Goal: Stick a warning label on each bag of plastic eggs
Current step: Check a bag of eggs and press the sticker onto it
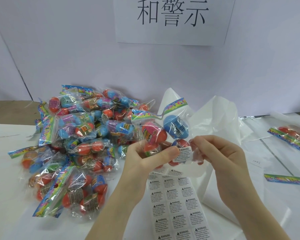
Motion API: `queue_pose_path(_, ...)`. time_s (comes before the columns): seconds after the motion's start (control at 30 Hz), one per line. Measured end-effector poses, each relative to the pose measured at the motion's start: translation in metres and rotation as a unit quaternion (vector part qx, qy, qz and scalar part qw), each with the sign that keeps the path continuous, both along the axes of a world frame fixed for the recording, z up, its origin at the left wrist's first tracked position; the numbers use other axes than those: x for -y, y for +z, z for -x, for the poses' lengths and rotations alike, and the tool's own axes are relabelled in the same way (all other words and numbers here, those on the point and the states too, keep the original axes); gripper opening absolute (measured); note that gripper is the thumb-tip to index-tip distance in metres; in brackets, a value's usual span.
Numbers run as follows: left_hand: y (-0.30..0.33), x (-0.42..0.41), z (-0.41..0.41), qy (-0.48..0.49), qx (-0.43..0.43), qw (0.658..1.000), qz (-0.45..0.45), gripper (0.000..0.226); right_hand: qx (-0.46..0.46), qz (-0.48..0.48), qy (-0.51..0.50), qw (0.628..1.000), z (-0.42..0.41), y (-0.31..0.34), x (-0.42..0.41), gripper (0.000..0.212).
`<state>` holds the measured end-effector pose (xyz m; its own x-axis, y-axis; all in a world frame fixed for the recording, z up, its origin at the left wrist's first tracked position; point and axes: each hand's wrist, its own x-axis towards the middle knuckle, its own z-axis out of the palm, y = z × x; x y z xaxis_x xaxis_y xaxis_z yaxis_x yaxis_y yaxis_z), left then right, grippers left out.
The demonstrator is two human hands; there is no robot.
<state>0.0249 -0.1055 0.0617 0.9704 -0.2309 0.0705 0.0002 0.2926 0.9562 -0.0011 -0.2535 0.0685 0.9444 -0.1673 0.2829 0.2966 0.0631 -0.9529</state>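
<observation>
A clear bag of plastic eggs (164, 130), with red and blue eggs and a colourful header strip, is held up above the table. My left hand (145, 156) grips its lower part from the left. A white warning label (184, 155) lies on the bag's lower right part, next to my left thumb. My right hand (220, 153) pinches the bag's clear bottom edge just right of the label. Below my hands lies a sheet of warning labels (178, 210).
A heap of bagged eggs (76, 144) fills the table's left half. A large white plastic bag (215, 118) lies behind my hands. At the right edge lies one bag of eggs (291, 135), and nearer me a loose colourful header strip (286, 179).
</observation>
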Motion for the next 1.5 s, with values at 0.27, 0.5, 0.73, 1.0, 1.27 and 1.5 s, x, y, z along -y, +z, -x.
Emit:
queue_pose_path(0.27, 0.0, 0.0, -0.001, -0.014, 0.01, 1.0, -0.005, 0.022, 0.002, 0.01, -0.003, 1.0, 0.001, 0.001, -0.004, 0.013)
queue_pose_path(0.5, 0.004, 0.003, 0.001, -0.018, 0.018, 1.0, 0.002, 0.011, 0.035, 0.003, -0.035, 0.999, 0.001, 0.002, -0.004, 0.01)
queue_pose_path(0.73, 0.005, 0.003, 0.003, -0.029, 0.024, 0.999, -0.005, 0.014, 0.015, -0.027, -0.007, 0.999, 0.0, 0.001, -0.002, 0.013)
queue_pose_path(1.0, 0.004, 0.006, 0.002, 0.015, 0.02, 1.0, -0.003, 0.027, 0.051, 0.031, -0.051, 0.997, 0.001, -0.001, -0.001, 0.003)
queue_pose_path(1.27, 0.003, 0.01, 0.004, 0.041, 0.038, 0.998, -0.005, 0.021, 0.036, 0.042, -0.056, 0.997, 0.002, -0.002, -0.003, 0.031)
queue_pose_path(1.5, 0.0, 0.007, 0.003, -0.026, 0.011, 1.0, 0.011, 0.05, -0.002, -0.057, -0.007, 0.998, -0.002, -0.001, -0.002, 0.029)
